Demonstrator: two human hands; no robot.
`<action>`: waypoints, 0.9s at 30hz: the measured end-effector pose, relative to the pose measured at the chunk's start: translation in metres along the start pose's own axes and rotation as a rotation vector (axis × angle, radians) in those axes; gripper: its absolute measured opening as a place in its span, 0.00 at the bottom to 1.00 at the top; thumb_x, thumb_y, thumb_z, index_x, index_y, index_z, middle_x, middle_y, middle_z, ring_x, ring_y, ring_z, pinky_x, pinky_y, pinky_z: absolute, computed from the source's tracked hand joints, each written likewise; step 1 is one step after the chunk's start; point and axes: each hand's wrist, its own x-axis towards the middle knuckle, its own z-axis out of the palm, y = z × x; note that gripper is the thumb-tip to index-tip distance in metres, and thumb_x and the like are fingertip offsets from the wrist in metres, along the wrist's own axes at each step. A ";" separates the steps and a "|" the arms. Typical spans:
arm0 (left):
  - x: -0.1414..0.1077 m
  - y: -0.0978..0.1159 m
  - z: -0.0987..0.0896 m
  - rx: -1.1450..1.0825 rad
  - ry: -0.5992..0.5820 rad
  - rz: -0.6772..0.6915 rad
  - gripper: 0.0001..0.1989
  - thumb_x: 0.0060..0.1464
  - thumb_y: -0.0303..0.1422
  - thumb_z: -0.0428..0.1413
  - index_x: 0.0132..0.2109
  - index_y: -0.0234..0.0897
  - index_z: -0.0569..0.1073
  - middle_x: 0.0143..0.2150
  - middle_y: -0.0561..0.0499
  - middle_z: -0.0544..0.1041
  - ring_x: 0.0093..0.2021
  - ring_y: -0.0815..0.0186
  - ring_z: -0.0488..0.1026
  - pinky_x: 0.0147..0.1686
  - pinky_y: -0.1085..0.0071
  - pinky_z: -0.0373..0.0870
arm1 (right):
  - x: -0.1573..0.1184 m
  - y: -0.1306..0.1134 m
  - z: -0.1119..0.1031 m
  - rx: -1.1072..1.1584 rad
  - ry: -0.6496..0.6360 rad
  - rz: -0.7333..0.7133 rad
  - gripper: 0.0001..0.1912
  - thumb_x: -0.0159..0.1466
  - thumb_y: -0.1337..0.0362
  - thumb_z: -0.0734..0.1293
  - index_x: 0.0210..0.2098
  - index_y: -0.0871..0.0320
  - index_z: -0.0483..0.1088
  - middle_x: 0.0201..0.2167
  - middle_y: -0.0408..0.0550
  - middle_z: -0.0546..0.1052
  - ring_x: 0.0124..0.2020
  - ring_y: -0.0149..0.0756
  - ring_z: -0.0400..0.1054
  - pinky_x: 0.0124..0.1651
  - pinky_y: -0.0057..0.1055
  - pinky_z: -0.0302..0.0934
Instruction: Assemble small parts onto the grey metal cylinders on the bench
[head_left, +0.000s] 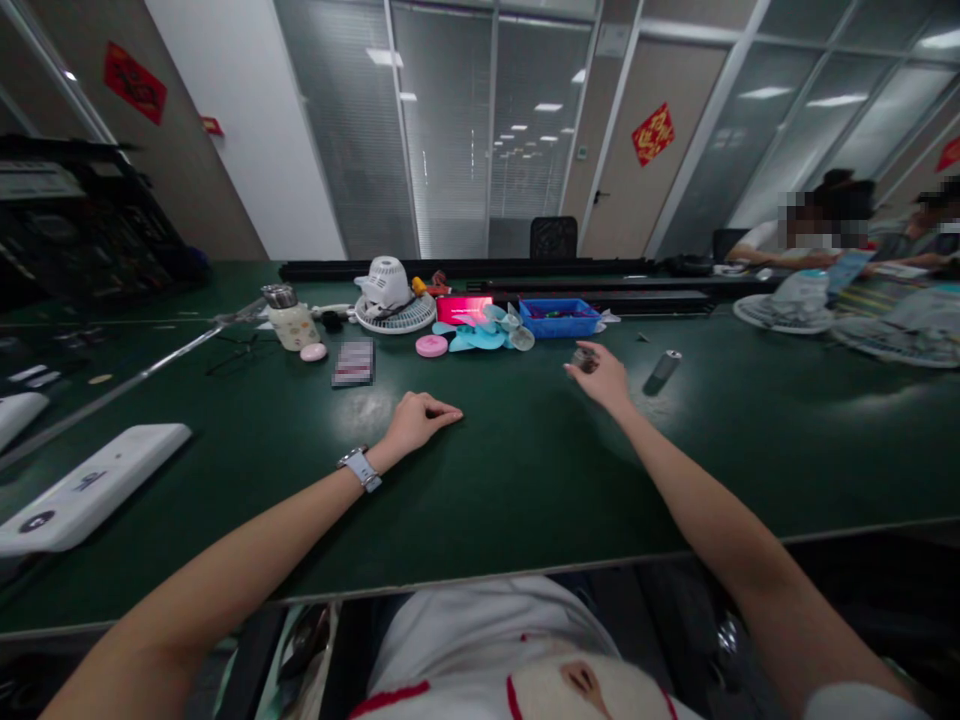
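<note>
My right hand (pixel 606 378) is curled around a small metallic part (pixel 584 360), held between thumb and fingers just above the green table (pixel 495 500). Its kind is hard to tell, since the fingers cover much of it. A short grey metal cylinder (pixel 663 371) lies on the table to the right of that hand. On the left, my left hand (pixel 417 420) rests low over the tabletop, thumb and fingertips pressed together. Anything between those fingertips is too small to make out. A watch (pixel 361 468) is on the left wrist.
Light-blue fan blades (pixel 480 335), a pink disc (pixel 431 346), a blue bin (pixel 559 318) and a white fan housing (pixel 385 284) line the back. Leftward are a bottle (pixel 292 322), a blurred card (pixel 353 362) and a white device (pixel 97 485). Other people (pixel 810 235) sit far right.
</note>
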 end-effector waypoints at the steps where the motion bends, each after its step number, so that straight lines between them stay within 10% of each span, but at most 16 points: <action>1: 0.000 0.000 0.001 0.006 -0.002 0.011 0.14 0.56 0.46 0.58 0.42 0.47 0.83 0.36 0.50 0.82 0.37 0.60 0.75 0.41 0.65 0.67 | 0.009 0.016 -0.008 -0.073 0.062 0.053 0.27 0.56 0.58 0.73 0.55 0.54 0.71 0.41 0.50 0.80 0.41 0.44 0.75 0.49 0.44 0.68; 7: -0.002 0.005 0.001 -0.006 0.093 -0.060 0.21 0.61 0.47 0.50 0.47 0.41 0.81 0.41 0.47 0.82 0.38 0.59 0.75 0.38 0.65 0.67 | 0.025 0.066 -0.036 -0.282 0.054 0.283 0.25 0.56 0.58 0.72 0.53 0.54 0.73 0.47 0.54 0.78 0.48 0.50 0.73 0.52 0.46 0.65; 12: -0.004 0.008 0.001 -0.100 0.200 -0.157 0.19 0.62 0.41 0.47 0.49 0.37 0.78 0.38 0.47 0.80 0.36 0.61 0.74 0.36 0.67 0.67 | 0.017 0.050 -0.031 -0.351 0.037 0.286 0.32 0.57 0.58 0.72 0.60 0.57 0.66 0.54 0.60 0.74 0.55 0.53 0.69 0.56 0.49 0.61; 21: -0.003 0.006 0.004 -0.241 0.314 -0.220 0.15 0.61 0.38 0.48 0.47 0.37 0.75 0.40 0.47 0.78 0.37 0.62 0.73 0.36 0.68 0.68 | -0.067 -0.108 0.028 -0.261 -0.098 -0.577 0.24 0.68 0.55 0.61 0.61 0.55 0.66 0.69 0.55 0.58 0.72 0.51 0.44 0.70 0.60 0.35; 27: -0.003 0.009 0.005 -0.256 0.329 -0.212 0.13 0.60 0.39 0.50 0.45 0.36 0.74 0.42 0.46 0.78 0.38 0.62 0.74 0.40 0.66 0.69 | -0.100 -0.132 0.049 -0.071 -0.532 -0.856 0.25 0.71 0.61 0.59 0.66 0.58 0.61 0.71 0.53 0.54 0.72 0.42 0.43 0.69 0.48 0.48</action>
